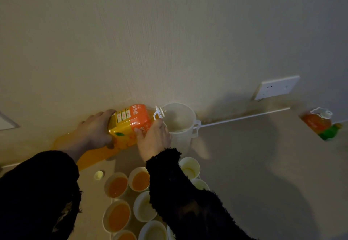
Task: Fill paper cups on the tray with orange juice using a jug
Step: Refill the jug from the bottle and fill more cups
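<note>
Both our hands hold the tipped juice bottle [130, 122] — left hand [94, 129] round its base, right hand [154, 138] by the neck — mouth at the rim of the plastic jug [178, 121], which stands on the surface [244, 155] behind the paper cups [115, 187]. The jug looks light and stiff, perhaps empty; once filled, we'd take its side handle [195, 127].

a fuzzy black sleeve [188, 202] hides parts of some round white paper cups [189, 167]; the nearest are cut off below.

Glossy plastic juice bottle [130, 125], translucent plastic jug [178, 125], fuzzy black sleeves [180, 189].
</note>
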Motion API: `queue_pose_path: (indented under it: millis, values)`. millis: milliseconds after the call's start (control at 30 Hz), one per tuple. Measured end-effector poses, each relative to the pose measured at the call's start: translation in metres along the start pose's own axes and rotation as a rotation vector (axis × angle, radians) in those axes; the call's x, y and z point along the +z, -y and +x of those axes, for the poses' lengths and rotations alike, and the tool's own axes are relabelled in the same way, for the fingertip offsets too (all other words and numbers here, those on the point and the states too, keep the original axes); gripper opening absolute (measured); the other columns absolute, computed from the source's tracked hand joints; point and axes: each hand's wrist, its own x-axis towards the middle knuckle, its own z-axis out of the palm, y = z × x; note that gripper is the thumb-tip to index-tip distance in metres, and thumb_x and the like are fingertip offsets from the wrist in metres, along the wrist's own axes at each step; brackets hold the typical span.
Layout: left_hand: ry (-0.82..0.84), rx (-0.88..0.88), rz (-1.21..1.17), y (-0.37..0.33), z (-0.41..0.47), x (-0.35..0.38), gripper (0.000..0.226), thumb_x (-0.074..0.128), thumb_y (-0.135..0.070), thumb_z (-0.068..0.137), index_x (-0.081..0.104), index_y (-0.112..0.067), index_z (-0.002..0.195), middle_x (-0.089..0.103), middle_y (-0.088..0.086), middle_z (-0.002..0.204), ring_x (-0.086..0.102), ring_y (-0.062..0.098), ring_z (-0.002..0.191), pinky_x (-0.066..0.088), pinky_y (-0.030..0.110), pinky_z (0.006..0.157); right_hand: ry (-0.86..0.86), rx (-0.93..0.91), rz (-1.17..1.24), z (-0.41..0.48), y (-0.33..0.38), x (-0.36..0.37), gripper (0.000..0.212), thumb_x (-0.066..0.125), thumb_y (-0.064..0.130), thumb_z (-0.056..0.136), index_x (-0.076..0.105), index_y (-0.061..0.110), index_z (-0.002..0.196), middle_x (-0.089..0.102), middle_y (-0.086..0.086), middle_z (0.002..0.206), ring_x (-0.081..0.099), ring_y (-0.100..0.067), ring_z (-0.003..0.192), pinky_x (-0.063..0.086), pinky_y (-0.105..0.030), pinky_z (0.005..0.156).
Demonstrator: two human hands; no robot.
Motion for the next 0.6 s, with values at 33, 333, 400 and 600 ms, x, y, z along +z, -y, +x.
queue_pose_path:
  millis: [33, 333, 400, 600]
  values:
    - [0.003, 0.003, 0.012, -0.0006, -0.0001, -0.0012, 0.115, 0.088, -0.022, 0.051, 0.024, -0.025, 0.146, 0.046, 0.007, 0.136, 0.043, 0.032, 0.123, 0.039, 0.045, 0.096, -0.001, -0.001, 0.001, -0.0006, -0.0002, 0.0002, 0.059, 0.054, 0.049, 0.090, 0.036, 0.007, 0.128, 0.051, -0.008, 0.132, 0.043, -0.024, 0.126, 0.033, -0.039, 0.104]
    - [0.014, -0.002, 0.048, -0.0006, 0.0016, -0.0067, 0.115, 0.088, -0.023, 0.051, 0.023, -0.026, 0.146, 0.045, 0.005, 0.135, 0.043, 0.031, 0.123, 0.039, 0.045, 0.097, 0.012, 0.026, 0.032, -0.0003, 0.0024, -0.0014, 0.058, 0.055, 0.048, 0.090, 0.036, 0.008, 0.128, 0.050, -0.008, 0.132, 0.042, -0.025, 0.127, 0.033, -0.040, 0.105]
    - [0.018, -0.002, 0.050, -0.0012, 0.0011, -0.0077, 0.114, 0.088, -0.022, 0.052, 0.023, -0.026, 0.146, 0.045, 0.005, 0.136, 0.043, 0.031, 0.124, 0.038, 0.045, 0.096, 0.013, 0.028, 0.029, -0.0006, 0.0027, -0.0014, 0.058, 0.055, 0.048, 0.090, 0.036, 0.007, 0.128, 0.050, -0.008, 0.132, 0.042, -0.025, 0.127, 0.033, -0.040, 0.105]
    - [0.034, 0.001, 0.039, -0.0026, 0.0002, -0.0092, 0.114, 0.088, -0.020, 0.052, 0.023, -0.025, 0.146, 0.045, 0.006, 0.135, 0.042, 0.031, 0.124, 0.038, 0.045, 0.096, 0.018, 0.039, 0.037, -0.0003, 0.0030, -0.0021, 0.058, 0.055, 0.047, 0.090, 0.036, 0.008, 0.128, 0.051, -0.008, 0.132, 0.042, -0.025, 0.127, 0.033, -0.041, 0.105]
